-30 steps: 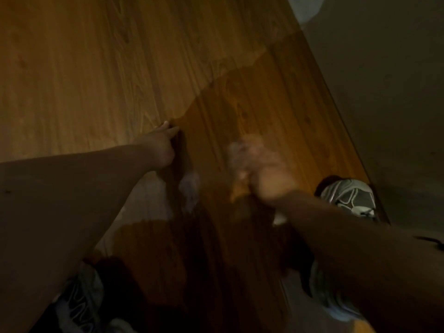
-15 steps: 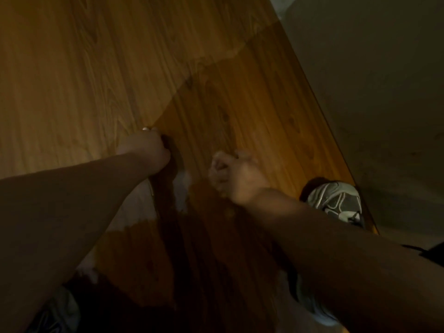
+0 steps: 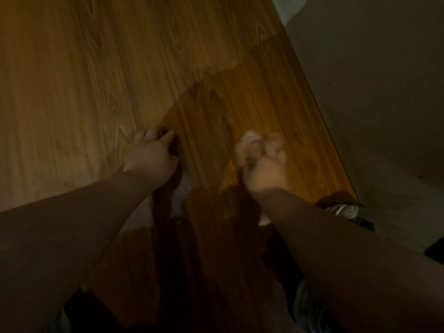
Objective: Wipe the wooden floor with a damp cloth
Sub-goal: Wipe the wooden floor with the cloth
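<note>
Dim light; the view looks down over both forearms. A wooden floor (image 3: 96, 80) is seen across most of the view, its grain running away from the camera.

A pale cloth (image 3: 249, 141) is bunched into a wad on the boards, right of centre. The right hand (image 3: 265, 171) is placed just behind the cloth, on the camera side, with fingers curled round it. The wad is seen protruding past the knuckles. Motion blur is noted on this hand and on the cloth, so the exact finger hold cannot be made out.

The left hand (image 3: 150, 156) is set well to the left of the cloth, apart from it. Its fingers are extended and pressed on the boards, and nothing is held in it.

A darker, glossier patch (image 3: 216, 111) of floor is seen around the cloth, reaching beyond it and across to the left hand. Paler, duller boards lie further left.

The floor is met by a plain grey surface (image 3: 372, 92) to the right of the cloth. A light-coloured shoe (image 3: 343, 210) is seen right of the cloth and nearer the camera, at the floor's edge.
</note>
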`<state>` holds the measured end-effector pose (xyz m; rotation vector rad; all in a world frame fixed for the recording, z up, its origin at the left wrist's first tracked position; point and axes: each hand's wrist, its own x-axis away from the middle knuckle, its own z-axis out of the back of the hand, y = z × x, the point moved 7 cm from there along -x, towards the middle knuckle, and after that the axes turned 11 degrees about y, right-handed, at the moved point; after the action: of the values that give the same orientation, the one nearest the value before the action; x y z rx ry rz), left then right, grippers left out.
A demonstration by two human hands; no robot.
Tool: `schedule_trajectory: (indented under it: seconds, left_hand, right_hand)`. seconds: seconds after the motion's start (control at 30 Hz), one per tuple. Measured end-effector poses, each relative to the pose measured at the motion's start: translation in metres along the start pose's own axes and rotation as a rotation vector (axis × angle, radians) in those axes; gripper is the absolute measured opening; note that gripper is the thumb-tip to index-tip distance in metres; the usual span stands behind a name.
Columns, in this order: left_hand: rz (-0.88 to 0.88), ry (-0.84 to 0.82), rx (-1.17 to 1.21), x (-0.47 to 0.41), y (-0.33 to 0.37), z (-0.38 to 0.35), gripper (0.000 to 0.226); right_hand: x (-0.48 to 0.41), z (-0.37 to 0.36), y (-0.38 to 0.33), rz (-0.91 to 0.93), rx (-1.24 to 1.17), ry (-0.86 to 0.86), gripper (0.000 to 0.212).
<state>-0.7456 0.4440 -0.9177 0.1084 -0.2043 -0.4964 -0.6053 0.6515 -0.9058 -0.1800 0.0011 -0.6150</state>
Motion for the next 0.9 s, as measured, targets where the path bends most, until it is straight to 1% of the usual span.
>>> schedule_trajectory:
  seconds: [0.03, 0.07, 0.1, 0.13, 0.17, 0.2, 0.23, 0.3, 0.33, 0.37, 0.43, 0.47, 0.5, 0.53, 0.57, 0.6, 0.63, 0.67, 0.7, 0.73, 0.77, 0.8, 0.9]
  left_hand:
    - [0.023, 0.005, 0.004, -0.002, 0.000, 0.000, 0.067]
    - [0.054, 0.003, 0.016, -0.006, -0.001, 0.001, 0.071]
    - [0.083, -0.005, 0.031, -0.009, -0.005, 0.001, 0.073]
    - [0.107, -0.018, 0.047, -0.014, -0.010, 0.002, 0.073]
    - [0.122, -0.040, 0.064, -0.017, -0.015, 0.002, 0.072]
    - [0.126, -0.070, 0.075, -0.021, -0.021, 0.001, 0.071]
    - [0.117, -0.103, 0.071, -0.022, -0.026, 0.001, 0.069]
    - [0.092, -0.155, 0.027, -0.024, -0.033, 0.001, 0.066]
    - [0.089, -0.165, 0.007, -0.024, -0.034, 0.003, 0.063]
    - [0.093, -0.165, -0.007, -0.026, -0.034, 0.005, 0.061]
    - [0.091, -0.159, -0.013, -0.034, -0.032, 0.011, 0.052]
    - [0.102, -0.152, 0.001, -0.039, -0.032, 0.015, 0.047]
    - [0.125, -0.137, 0.022, -0.043, -0.035, 0.019, 0.043]
    - [0.153, -0.119, 0.047, -0.048, -0.039, 0.022, 0.040]
    - [0.167, -0.106, 0.066, -0.050, -0.042, 0.024, 0.041]
    - [0.163, -0.110, 0.072, -0.052, -0.043, 0.023, 0.045]
    - [0.160, -0.124, 0.076, -0.053, -0.043, 0.022, 0.055]
    - [0.177, -0.149, 0.089, -0.053, -0.044, 0.019, 0.065]
    - [0.197, -0.170, 0.102, -0.053, -0.043, 0.017, 0.072]
    - [0.201, -0.188, 0.102, -0.054, -0.043, 0.013, 0.076]
    - [0.189, -0.202, 0.083, -0.056, -0.042, 0.012, 0.078]
    - [0.175, -0.221, 0.053, -0.059, -0.042, 0.011, 0.080]
    - [0.149, -0.283, -0.007, -0.063, -0.042, 0.008, 0.096]
  right_hand:
    - [0.007, -0.003, -0.038, 0.213, -0.053, -0.020, 0.042]
    - [0.014, -0.009, -0.072, 0.409, -0.106, -0.090, 0.042]
    - [0.021, -0.015, -0.093, 0.540, -0.154, -0.201, 0.044]
    - [0.016, -0.019, -0.097, 0.601, -0.143, -0.250, 0.047]
    - [0.006, -0.018, -0.087, 0.601, -0.129, -0.274, 0.048]
    - [-0.007, -0.016, -0.067, 0.532, -0.123, -0.245, 0.048]
    - [-0.020, -0.008, -0.048, 0.409, -0.110, -0.194, 0.045]
    - [-0.052, 0.009, 0.009, 0.085, -0.063, -0.064, 0.040]
    - [-0.064, 0.016, 0.036, -0.066, -0.038, -0.029, 0.041]
    - [-0.074, 0.020, 0.057, -0.188, -0.010, -0.029, 0.044]
    - [-0.083, 0.014, 0.073, -0.299, 0.052, -0.111, 0.051]
    - [-0.084, 0.009, 0.065, -0.288, 0.058, -0.135, 0.051]
    - [-0.081, 0.005, 0.047, -0.221, 0.061, -0.142, 0.050]
    - [-0.079, 0.001, 0.018, -0.053, 0.062, -0.105, 0.048]
    - [-0.072, -0.002, -0.022, 0.160, 0.032, -0.055, 0.047]
    - [-0.061, -0.007, -0.061, 0.368, -0.010, -0.035, 0.046]
    - [-0.046, -0.012, -0.095, 0.521, -0.062, -0.067, 0.045]
    - [-0.036, -0.020, -0.118, 0.597, -0.089, -0.132, 0.046]
    - [-0.036, -0.024, -0.126, 0.616, -0.102, -0.186, 0.047]
    - [-0.046, -0.029, -0.121, 0.599, -0.109, -0.217, 0.047]
    - [-0.062, -0.030, -0.106, 0.542, -0.100, -0.220, 0.046]
    - [-0.081, -0.027, -0.083, 0.430, -0.090, -0.205, 0.045]
    - [-0.137, -0.001, 0.024, -0.073, -0.034, -0.130, 0.045]
